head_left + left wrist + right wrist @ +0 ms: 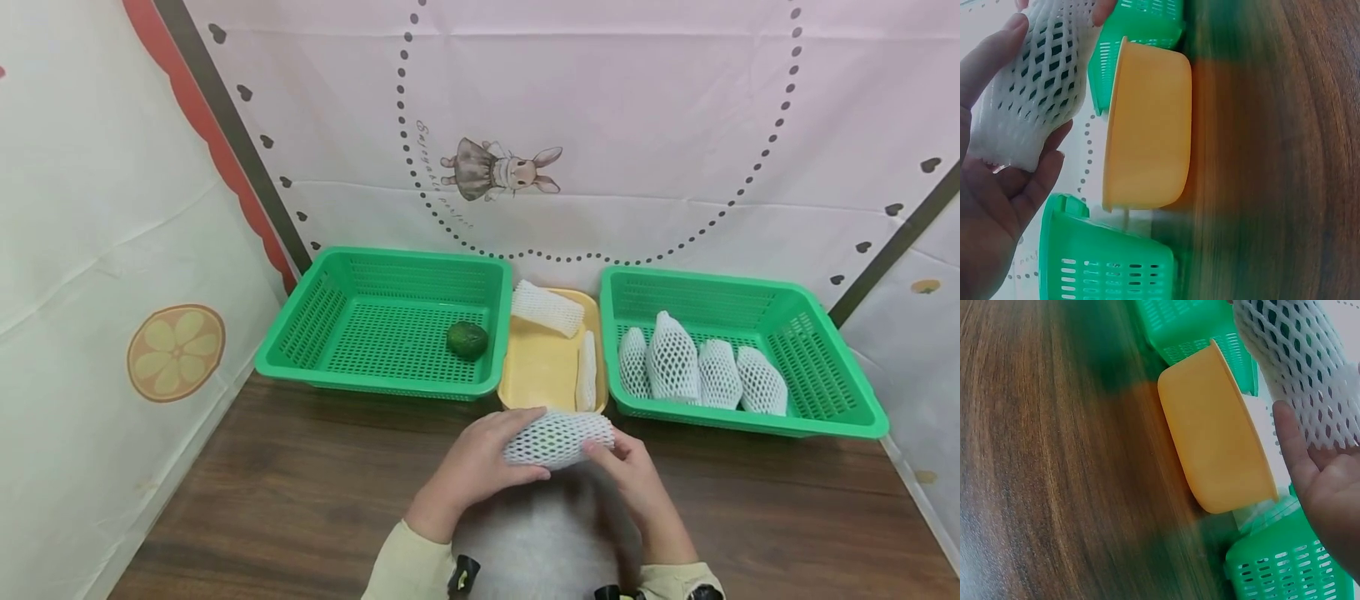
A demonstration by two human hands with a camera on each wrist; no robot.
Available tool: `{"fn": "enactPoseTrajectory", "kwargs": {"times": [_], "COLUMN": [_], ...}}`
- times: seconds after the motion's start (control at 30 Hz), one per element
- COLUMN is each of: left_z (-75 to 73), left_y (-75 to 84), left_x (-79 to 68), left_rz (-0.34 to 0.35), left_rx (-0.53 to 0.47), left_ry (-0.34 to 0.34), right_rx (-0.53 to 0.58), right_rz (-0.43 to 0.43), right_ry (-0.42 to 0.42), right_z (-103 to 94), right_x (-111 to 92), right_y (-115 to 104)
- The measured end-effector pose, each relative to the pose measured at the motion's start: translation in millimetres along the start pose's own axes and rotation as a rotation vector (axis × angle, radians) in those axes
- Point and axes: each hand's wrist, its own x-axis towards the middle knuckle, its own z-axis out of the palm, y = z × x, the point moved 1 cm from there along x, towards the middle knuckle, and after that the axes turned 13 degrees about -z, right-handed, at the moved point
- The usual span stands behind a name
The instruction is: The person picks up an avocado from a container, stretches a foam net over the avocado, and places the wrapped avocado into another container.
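Both hands hold a white foam net sleeve (pixel 557 439) above the table, in front of the yellow tray. Something dark green shows through its mesh (pixel 1047 65) in the wrist views. My left hand (pixel 483 457) grips one end, thumb on the near side and fingers over the top. At the other end, my right hand (pixel 633 475) pinches the sleeve between thumb and fingers. A dark green avocado (pixel 467 341) lies in the left green basket (pixel 382 387). Several sleeved pieces (pixel 673 362) lean in the right green basket (pixel 817 425).
Between the baskets stands the yellow tray (pixel 542 371), holding two loose foam sleeves, one crosswise (pixel 547 308) at the back and a narrow one (pixel 587 371) along its right side. Brown wood-patterned table (pixel 300 483) lies in front. A printed cloth (pixel 637 108) hangs behind.
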Motion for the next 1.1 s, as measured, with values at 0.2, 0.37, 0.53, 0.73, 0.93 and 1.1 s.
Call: {"fn": "enactPoseTrajectory", "kwargs": {"times": [0.2, 0.37, 0.53, 0.73, 0.93, 1.1], "left_z": [1.2, -1.9, -1.8, 1.9, 7.5, 9.4], "left_y": [-0.2, 0.1, 2.2, 9.3, 17.0, 19.1], "left_x": [0.8, 0.6, 1.3, 2.0, 2.7, 2.6], "left_rz": [-0.036, -0.138, -0.200, -0.212, -0.151, -0.118], "left_rx": [-0.006, -0.074, -0.182, -0.345, -0.401, -0.400], "left_ry": [0.049, 0.153, 0.236, 0.249, 0.236, 0.257], "right_rx": [-0.014, 0.016, 0.122, 0.146, 0.176, 0.213], "right_rz": [0.040, 0.010, -0.022, 0.065, 0.019, -0.006], "right_ry": [0.108, 0.289, 0.288, 0.097, 0.005, 0.026], "right_z": [1.5, 2.9, 9.4, 20.5, 26.9, 25.5], "right_x": [2.6, 7.0, 11.0, 10.8, 8.2, 8.0], "right_y": [-1.6, -3.2, -5.0, -6.8, -10.0, -10.5]}}
